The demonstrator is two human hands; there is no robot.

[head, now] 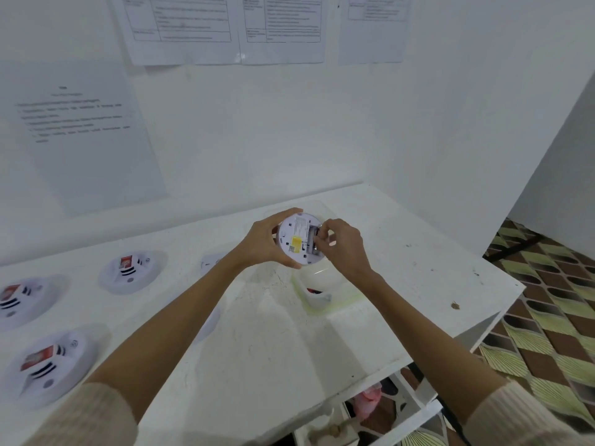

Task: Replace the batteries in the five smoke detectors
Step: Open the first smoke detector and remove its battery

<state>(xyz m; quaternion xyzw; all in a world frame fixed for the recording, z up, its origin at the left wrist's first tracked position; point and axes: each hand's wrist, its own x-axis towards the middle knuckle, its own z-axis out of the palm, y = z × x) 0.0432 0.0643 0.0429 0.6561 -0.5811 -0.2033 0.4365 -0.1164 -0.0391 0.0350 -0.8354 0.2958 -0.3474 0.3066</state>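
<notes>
The left hand (265, 244) grips the smoke detector (296, 241), back facing up. Its battery bay (311, 241) runs near-to-far along the right side, beneath curled fingers of the right hand (343, 244); whether they pinch anything cannot be told.

Print unreadable on wall sheets (183, 27) and detector (297, 233).

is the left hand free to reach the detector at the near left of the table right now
Probably not yet: the left hand grips the upturned detector while the right hand works at its battery bay. Nothing visible blocks the way to the near-left detector once it lets go.
</notes>
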